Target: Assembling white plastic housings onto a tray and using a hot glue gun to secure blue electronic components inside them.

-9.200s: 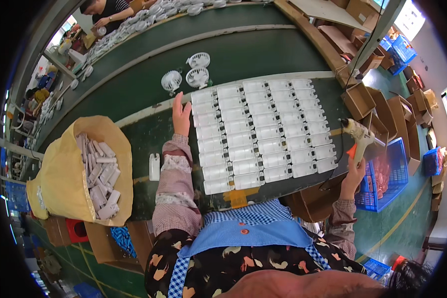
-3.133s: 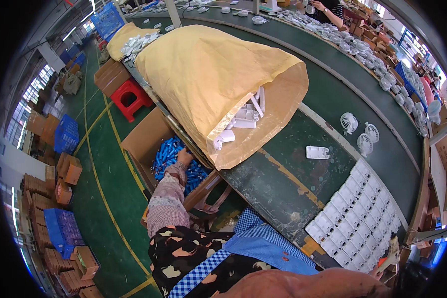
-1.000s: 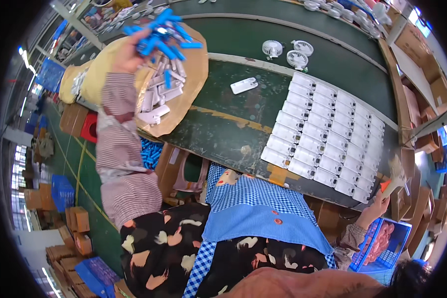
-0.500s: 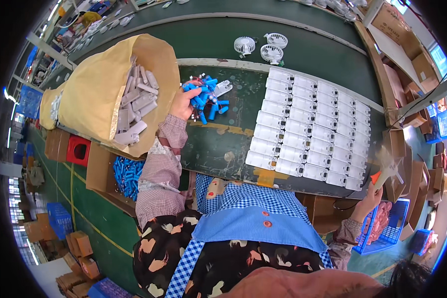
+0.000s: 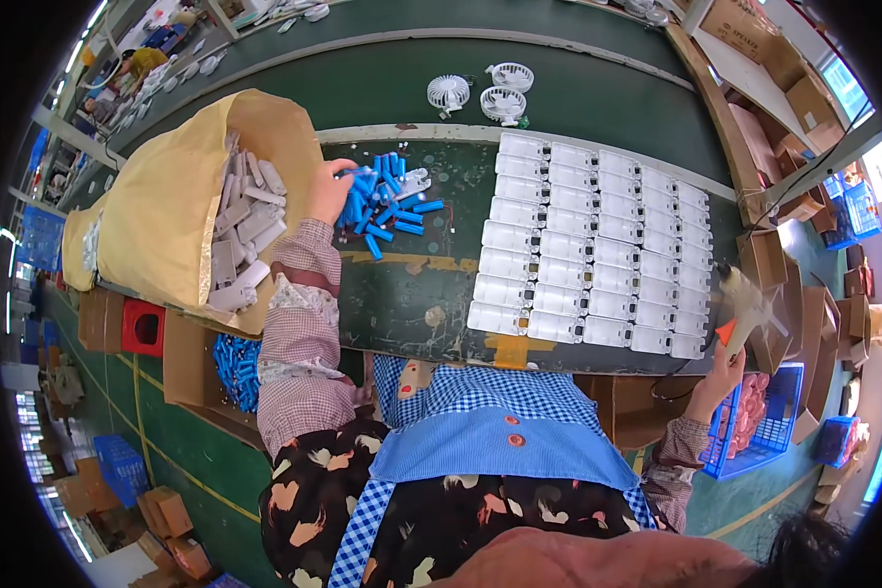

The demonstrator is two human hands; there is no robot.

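My left hand (image 5: 328, 191) is at the left edge of a heap of blue cylindrical batteries (image 5: 387, 201), its fingertips closed on a blue battery (image 5: 359, 171). A pale plastic part (image 5: 416, 182) lies partly behind the heap. On the right, my right hand (image 5: 720, 380) grips a hot glue gun (image 5: 743, 306) with an orange trigger, held beside the bench's right end. Between the hands, white plastic casings (image 5: 563, 260) lie in tight columns on the dark green bench (image 5: 392, 314).
An open yellow-brown sack (image 5: 167, 206) of pale plastic casings (image 5: 250, 216) leans at the left. Below it, a cardboard box (image 5: 191, 367) holds more blue batteries. Three white fan parts (image 5: 449, 93) lie beyond the bench. A blue crate (image 5: 769, 431) stands below the glue gun.
My left hand has drawn back to the heap's left edge, and the batteries now lie more spread out. The glue gun stays in my right hand. The whole view has shifted slightly.
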